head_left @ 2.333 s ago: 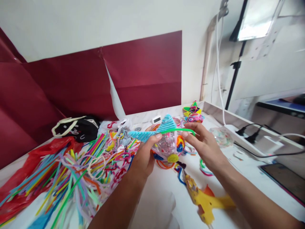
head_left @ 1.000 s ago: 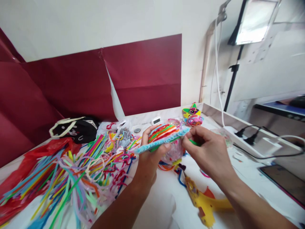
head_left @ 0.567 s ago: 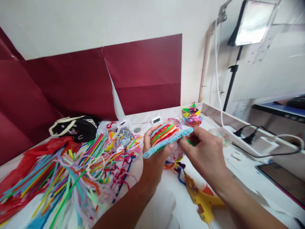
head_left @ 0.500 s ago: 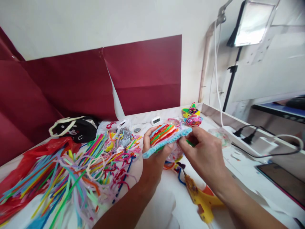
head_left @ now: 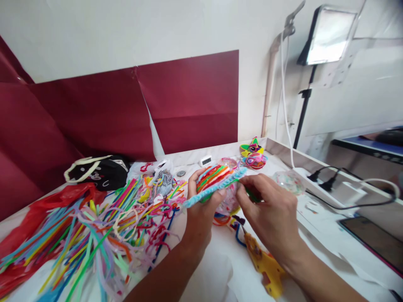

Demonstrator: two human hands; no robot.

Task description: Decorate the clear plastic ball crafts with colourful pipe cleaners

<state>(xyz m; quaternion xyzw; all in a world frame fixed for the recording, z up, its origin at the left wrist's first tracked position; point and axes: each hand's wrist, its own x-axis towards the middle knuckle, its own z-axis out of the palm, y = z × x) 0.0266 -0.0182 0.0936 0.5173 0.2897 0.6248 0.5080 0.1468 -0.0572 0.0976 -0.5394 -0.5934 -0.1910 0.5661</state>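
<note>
My left hand [head_left: 201, 209] is closed round a striped pipe-cleaner piece [head_left: 212, 181] with red, orange, green and white rows and a twisted light-blue edge. Pinched in my right hand [head_left: 267, 201] is a green pipe cleaner [head_left: 234, 182], which runs along the blue edge; part of it hides behind the fingers. Below the hands, a yellow glue gun [head_left: 262, 262] lies on the white table, its nozzle towards the piece. A clear round thing with coloured bits [head_left: 228, 203] shows partly behind my hands.
Loose pipe cleaners [head_left: 94, 235] and a red plastic bag [head_left: 37, 209] spread over the left. At the back stand a black pouch [head_left: 100, 173], a small digital clock [head_left: 205, 160] and colourful pipe-cleaner figures [head_left: 254, 154]. Rightward are a power strip [head_left: 327, 188] and a phone [head_left: 374, 241].
My right hand has drawn slightly away from the striped piece, and more of the green pipe cleaner shows between them. The left hand keeps its hold, with the piece tilted a little more.
</note>
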